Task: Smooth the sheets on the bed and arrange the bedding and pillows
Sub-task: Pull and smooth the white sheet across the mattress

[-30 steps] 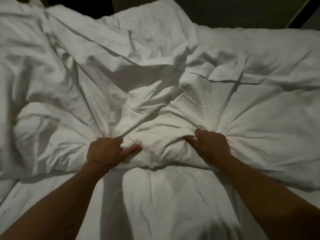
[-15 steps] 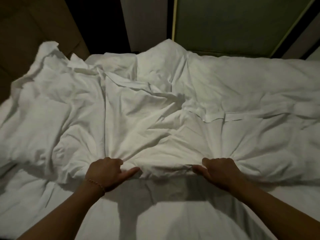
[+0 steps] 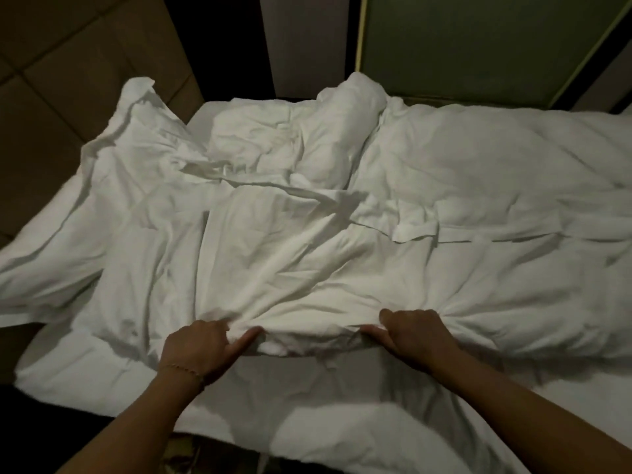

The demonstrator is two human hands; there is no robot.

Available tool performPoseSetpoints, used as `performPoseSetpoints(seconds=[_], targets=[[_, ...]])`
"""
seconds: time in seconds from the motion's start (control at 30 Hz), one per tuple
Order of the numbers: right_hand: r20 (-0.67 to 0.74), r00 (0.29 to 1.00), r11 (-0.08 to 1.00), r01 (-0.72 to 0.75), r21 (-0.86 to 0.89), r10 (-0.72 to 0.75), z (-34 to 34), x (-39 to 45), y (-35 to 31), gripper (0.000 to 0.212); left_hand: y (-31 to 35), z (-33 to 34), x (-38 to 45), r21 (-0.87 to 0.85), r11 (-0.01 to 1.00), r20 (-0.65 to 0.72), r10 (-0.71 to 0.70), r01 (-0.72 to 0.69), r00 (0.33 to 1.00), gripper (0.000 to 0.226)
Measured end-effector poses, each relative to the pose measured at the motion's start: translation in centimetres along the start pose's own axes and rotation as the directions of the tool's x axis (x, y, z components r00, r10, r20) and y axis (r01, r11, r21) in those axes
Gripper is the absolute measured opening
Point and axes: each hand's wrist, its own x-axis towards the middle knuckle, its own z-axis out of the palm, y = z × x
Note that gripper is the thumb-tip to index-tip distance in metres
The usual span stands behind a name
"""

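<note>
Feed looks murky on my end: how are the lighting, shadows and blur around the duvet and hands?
Head view: dim, greenish light; the white duvet reads grey. Both the left hand and the right hand cast dark shadows toward the camera. Folds look slightly soft; straight edges bow near the frame's rim.

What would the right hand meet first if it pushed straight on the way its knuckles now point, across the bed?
The right hand already grips the duvet edge, so it would likely run straight into the bunched duvet folds ahead. Depth across the bed is hard to judge.
</note>
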Motion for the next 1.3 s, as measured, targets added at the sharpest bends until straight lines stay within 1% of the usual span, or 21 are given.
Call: performPoseSetpoints(seconds=[0.07,0.1,0.17,0.23,0.27,0.33,0.4,0.47,0.53,0.6,0.63,0.7,0.8,0.9,0.97,1.03,1.07,1.13,1.3], targets=[[-0.009,0.998,0.998,-0.061,0.011,0.062,1.6,1.5,0.2,0.130,0.6,1.3,1.9,-0.001,1.000,0.013,0.011,-0.011,1.000,0.111],[-0.008,0.997,0.997,-0.079,-0.007,0.079,2.4,2.1,0.1,0.128,0.8,2.1,2.7,-0.002,1.000,0.021,0.017,-0.017,1.000,0.109],[0.026,0.994,0.993,-0.103,-0.048,0.105,4.2,2.7,-0.3,0.115,0.9,3.5,3.1,-0.034,0.999,0.031,0.040,-0.039,0.999,0.103],[0.062,0.987,0.988,-0.141,-0.069,0.145,5.7,3.1,-0.8,0.102,0.0,4.7,3.0,-0.108,0.990,0.018,0.093,-0.091,0.995,0.095],[0.062,0.984,0.984,-0.160,-0.082,0.166,6.3,3.4,-1.0,0.096,-0.9,4.6,3.0,-0.168,0.981,-0.002,0.102,-0.101,0.995,0.089],[0.025,0.981,0.977,-0.188,-0.101,0.192,6.5,4.3,-1.8,0.084,-2.8,3.7,3.9,-0.256,0.962,-0.086,0.075,-0.095,0.993,0.074],[-0.066,0.984,0.985,-0.169,-0.041,0.166,5.7,6.0,-2.7,0.083,-5.1,2.1,5.2,-0.295,0.955,-0.198,-0.018,-0.042,0.980,0.065],[-0.231,0.966,0.993,-0.106,0.053,0.115,4.0,8.4,-3.9,0.077,-7.8,0.4,6.6,-0.330,0.943,-0.303,-0.140,0.034,0.943,0.065],[-0.346,0.934,0.991,-0.045,0.130,0.087,1.5,10.6,-5.2,0.066,-10.5,-0.9,7.8,-0.301,0.944,-0.339,-0.235,0.132,0.911,0.072],[-0.433,0.899,0.990,-0.003,0.138,0.063,-1.0,13.3,-6.9,0.061,-13.2,-2.3,9.2,-0.285,0.936,-0.362,-0.304,0.206,0.881,0.080],[-0.458,0.888,0.991,0.011,0.131,0.051,-2.3,14.9,-7.9,0.063,-14.1,-2.9,10.0,-0.294,0.925,-0.350,-0.340,0.242,0.873,0.084],[-0.447,0.893,0.994,0.009,0.113,0.043,-3.8,18.1,-9.9,0.069,-15.2,-3.5,11.9,-0.327,0.891,-0.273,-0.406,0.313,0.872,0.090],[-0.398,0.917,0.999,-0.008,0.042,0.024,-4.1,22.9,-13.0,0.077,-16.2,-3.7,14.7,-0.320,0.883,-0.201,-0.417,0.342,0.886,0.100],[-0.297,0.952,0.997,-0.053,0.059,0.068,-3.3,29.0,-16.2,0.089,-17.9,-2.1,19.0,-0.351,0.856,-0.065,-0.427,0.380,0.902,0.102],[-0.218,0.967,0.988,-0.107,0.109,0.128,-2.4,32.5,-18.3,0.101,-19.1,-0.1,21.5,-0.380,0.835,-0.024,-0.439,0.398,0.898,0.102],[-0.123,0.973,0.976,-0.180,0.124,0.195,-1.1,34.6,-19.5,0.104,-20.1,1.8,22.6,-0.444,0.801,-0.005,-0.451,0.402,0.893,0.102],[-0.100,0.972,0.972,-0.198,0.125,0.211,-0.3,35.4,-19.8,0.104,-20.5,2.5,23.1,-0.491,0.772,0.001,-0.461,0.402,0.887,0.102],[-0.092,0.975,0.976,-0.195,0.102,0.204,1.0,36.7,-20.2,0.106,-21.0,3.5,23.8,-0.547,0.731,0.017,-0.477,0.408,0.879,0.101],[-0.108,0.972,0.977,-0.205,0.057,0.210,2.2,38.0,-20.6,0.108,-21.0,3.7,24.3,-0.585,0.692,0.080,-0.469,0.423,0.879,0.103]])
